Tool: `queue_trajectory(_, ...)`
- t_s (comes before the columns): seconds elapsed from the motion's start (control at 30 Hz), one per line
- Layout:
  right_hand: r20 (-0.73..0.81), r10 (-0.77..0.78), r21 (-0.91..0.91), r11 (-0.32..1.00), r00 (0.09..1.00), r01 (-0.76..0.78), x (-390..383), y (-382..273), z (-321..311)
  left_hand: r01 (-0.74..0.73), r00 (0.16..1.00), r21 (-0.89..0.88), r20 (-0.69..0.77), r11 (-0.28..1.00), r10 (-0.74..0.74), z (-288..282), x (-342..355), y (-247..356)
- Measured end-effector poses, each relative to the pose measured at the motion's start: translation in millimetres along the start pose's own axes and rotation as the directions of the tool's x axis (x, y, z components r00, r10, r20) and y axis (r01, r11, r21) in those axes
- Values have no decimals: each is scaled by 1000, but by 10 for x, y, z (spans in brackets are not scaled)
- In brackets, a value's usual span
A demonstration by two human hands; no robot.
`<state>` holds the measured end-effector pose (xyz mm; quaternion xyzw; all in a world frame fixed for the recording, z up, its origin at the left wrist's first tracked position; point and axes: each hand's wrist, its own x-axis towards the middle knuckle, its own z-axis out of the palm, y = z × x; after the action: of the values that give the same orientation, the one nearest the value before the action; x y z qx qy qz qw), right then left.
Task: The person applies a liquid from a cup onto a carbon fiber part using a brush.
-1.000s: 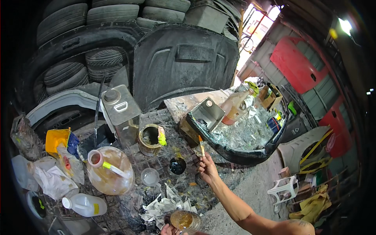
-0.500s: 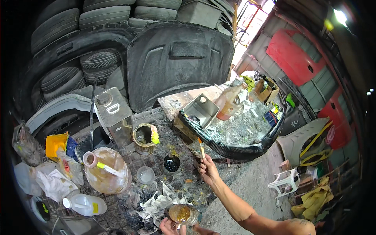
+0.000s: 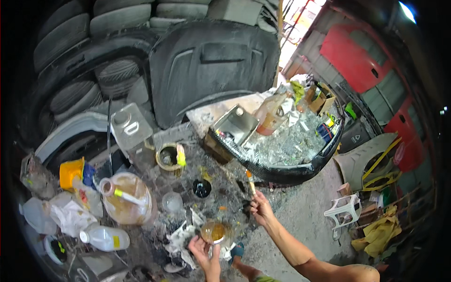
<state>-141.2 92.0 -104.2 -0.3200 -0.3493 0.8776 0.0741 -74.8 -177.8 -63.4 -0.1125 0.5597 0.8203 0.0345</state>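
My left hand (image 3: 205, 254) is closed around the near side of a clear plastic cup (image 3: 226, 230) with amber liquid in its bottom. The cup is tilted, its inside showing from above. Held upright in my closed right hand (image 3: 261, 209) is a slim paintbrush (image 3: 251, 181), pale along its length and orange at its upper end. It stands to the right of the cup, apart from it. Crumpled whitish rags (image 3: 181, 242) lie beside my left hand. Just beyond are a small translucent cup (image 3: 172, 202) and a cup of dark liquid (image 3: 202, 188).
A large stained jug (image 3: 129, 199), a white bottle (image 3: 105, 238), a metal can (image 3: 131, 127) and an open tin (image 3: 170, 157) stand on the left. A black curved car part (image 3: 282, 176) borders the bench ahead. A white plastic stool (image 3: 345, 210) is on the floor at right.
My left hand has come up further into view with the cup. The brush and my right hand sit slightly lower and further right. The view has shifted a little.
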Motion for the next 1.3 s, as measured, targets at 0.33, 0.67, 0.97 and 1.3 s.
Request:
queue_trajectory(0.33,528,36,-848,-16,848,529,-1248,-1296,1037,-6,999,71,50,997,3,286,290,-64)
queue_trajectory(0.67,539,408,-541,-502,736,675,-1048,-949,1256,-70,998,265,27,962,65,678,153,-37)
queue_trajectory(0.97,213,57,-757,640,975,128,-547,-1055,470,-85,989,72,-113,994,93,423,439,-19)
queue_trajectory(1.3,29,-88,-262,961,996,93,515,38,764,-96,995,54,-32,994,98,156,300,-72)
